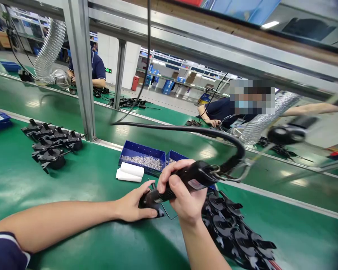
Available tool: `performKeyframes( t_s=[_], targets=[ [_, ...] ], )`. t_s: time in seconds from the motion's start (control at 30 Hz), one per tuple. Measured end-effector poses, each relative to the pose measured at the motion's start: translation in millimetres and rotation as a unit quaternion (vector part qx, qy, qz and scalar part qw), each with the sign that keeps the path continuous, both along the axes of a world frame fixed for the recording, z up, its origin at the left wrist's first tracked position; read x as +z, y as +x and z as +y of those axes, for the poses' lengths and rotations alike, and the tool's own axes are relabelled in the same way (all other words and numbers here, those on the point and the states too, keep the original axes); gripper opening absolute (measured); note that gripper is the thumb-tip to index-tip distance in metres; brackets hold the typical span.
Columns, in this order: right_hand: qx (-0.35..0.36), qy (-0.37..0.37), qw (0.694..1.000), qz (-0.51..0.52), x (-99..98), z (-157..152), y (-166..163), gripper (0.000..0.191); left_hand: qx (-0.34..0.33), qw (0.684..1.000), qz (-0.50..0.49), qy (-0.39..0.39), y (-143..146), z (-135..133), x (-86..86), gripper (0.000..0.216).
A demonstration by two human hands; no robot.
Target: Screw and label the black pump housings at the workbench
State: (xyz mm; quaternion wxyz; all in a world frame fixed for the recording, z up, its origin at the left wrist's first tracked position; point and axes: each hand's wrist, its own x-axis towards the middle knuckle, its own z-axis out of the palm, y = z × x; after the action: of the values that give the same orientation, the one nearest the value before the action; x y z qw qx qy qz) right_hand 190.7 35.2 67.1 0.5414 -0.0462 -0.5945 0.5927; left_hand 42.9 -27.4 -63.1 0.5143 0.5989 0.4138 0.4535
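My right hand is wrapped round a black electric screwdriver, tilted with its cable end up to the right. The driver's nose points down at a small black part on the green bench. My left hand grips that part from the left, thumb in front. Most of the part is hidden behind the hand and the driver; a thin black wire comes from it. Just behind my hands stand a blue bin of small silver screws and a second blue bin. White rolls lie before the first bin.
Black round parts with stems stand in a group at left; more black parts lie at right. A metal post rises from the bench. The driver's thick cable arches overhead. Co-workers sit across the conveyor belt.
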Motion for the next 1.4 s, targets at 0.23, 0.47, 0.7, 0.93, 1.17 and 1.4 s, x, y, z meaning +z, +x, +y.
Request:
performKeyframes(
  t_s=[0.23, 0.47, 0.7, 0.93, 1.17, 1.4],
  targets=[
    [0.000, 0.004, 0.999, -0.045, -5.7, -3.2, -9.7, 0.019, -0.002, 1.000, -0.020, -0.002, 5.3, 2.5, 7.0, 0.069],
    [-0.081, -0.022, 0.993, -0.080, -17.8, -11.5, -15.3, 0.025, -0.022, 0.997, -0.067, 0.016, 10.3, 2.8, 25.2, 0.081],
    [-0.083, -0.032, 0.993, -0.071, -21.7, -7.0, -12.8, 0.027, 0.010, 0.999, -0.038, -0.029, 8.5, 2.1, 14.0, 0.069],
    [-0.086, -0.019, 0.994, -0.068, -19.3, -9.7, -20.9, 0.022, 0.022, 0.999, -0.024, -0.016, 7.9, 2.5, 8.6, 0.062],
    [-0.062, -0.017, 0.998, 0.006, 9.5, 7.1, 10.7, 0.015, 0.033, 0.998, -0.013, -0.049, -8.8, 6.1, 7.9, 0.095],
    [-0.108, -0.011, 0.994, 0.001, -1.5, 37.5, 22.2, 0.012, 0.014, 0.998, -0.006, -0.062, -15.0, 6.9, 8.4, 0.101]
  ],
)
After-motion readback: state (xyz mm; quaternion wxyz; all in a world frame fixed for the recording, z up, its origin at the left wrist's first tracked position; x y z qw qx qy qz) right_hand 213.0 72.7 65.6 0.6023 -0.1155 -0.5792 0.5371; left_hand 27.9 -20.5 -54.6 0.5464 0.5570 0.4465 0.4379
